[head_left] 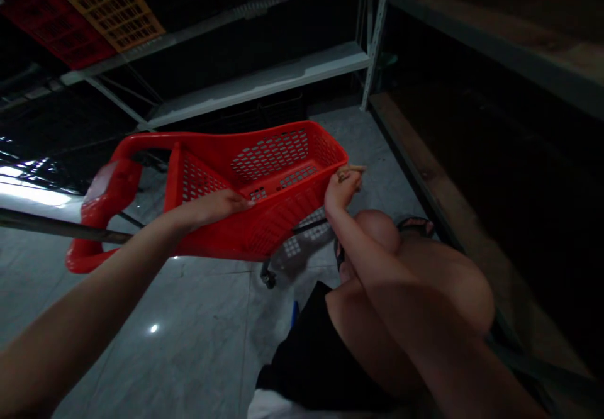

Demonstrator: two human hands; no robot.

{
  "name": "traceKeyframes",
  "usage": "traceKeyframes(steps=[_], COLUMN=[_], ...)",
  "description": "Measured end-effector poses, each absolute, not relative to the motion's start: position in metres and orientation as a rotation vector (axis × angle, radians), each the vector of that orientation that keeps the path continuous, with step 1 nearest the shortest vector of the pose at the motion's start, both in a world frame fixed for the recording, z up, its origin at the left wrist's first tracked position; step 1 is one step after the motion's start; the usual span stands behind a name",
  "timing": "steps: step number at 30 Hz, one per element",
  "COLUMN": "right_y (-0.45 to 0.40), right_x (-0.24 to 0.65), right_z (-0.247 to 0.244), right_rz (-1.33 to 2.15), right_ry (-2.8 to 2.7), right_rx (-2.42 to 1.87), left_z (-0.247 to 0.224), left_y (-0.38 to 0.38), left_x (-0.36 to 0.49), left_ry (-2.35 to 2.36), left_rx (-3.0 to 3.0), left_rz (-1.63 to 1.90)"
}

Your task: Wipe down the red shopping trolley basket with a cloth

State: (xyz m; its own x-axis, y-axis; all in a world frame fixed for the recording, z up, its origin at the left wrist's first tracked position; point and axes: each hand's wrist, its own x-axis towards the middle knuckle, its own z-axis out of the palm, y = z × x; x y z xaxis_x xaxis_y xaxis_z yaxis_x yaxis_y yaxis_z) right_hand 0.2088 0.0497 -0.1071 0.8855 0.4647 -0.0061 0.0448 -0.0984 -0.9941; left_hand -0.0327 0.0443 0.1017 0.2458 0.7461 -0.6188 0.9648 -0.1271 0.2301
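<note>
A red plastic shopping cart with perforated walls stands in front of me, its basket holding nothing that I can see. On the near rim lies my left hand, fingers curled over the edge and gripping it. My right hand is closed at the front corner of the basket. From its fist a crumpled tan cloth-like piece pokes out, partly hidden by the fingers. Whether this hand also touches the cart's rim I cannot tell.
Behind the cart runs a pale metal shelf. A yellow crate and a red crate sit at upper left. Dark wood-edged shelving borders the right side. A metal bar crosses at left, above the tiled floor.
</note>
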Motion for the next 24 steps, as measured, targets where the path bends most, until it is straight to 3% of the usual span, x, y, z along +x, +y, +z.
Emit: traceKeyframes(steps=[5,12,19,24], right_y=[0.011,-0.037,0.033,0.105], right_x=[0.116,0.039,0.119,0.224], right_z=[-0.088,-0.059,-0.055,-0.074], right_rz=[0.805,1.413,1.463,1.115], right_ry=[-0.741,-0.662,-0.268,0.199], right_rx=[-1.438,-1.187,-1.131,-1.145], left_z=[0.093,0.084,0.086,0.097], left_y=[0.057,0.068,0.072,0.065], left_x=[-0.013,0.023,0.027,0.018], left_ry=[1.476,1.403,1.504,1.616], left_rx=[2.232,2.584,2.510,2.388], left_rz=[-0.514,-0.710,-0.683,-0.681])
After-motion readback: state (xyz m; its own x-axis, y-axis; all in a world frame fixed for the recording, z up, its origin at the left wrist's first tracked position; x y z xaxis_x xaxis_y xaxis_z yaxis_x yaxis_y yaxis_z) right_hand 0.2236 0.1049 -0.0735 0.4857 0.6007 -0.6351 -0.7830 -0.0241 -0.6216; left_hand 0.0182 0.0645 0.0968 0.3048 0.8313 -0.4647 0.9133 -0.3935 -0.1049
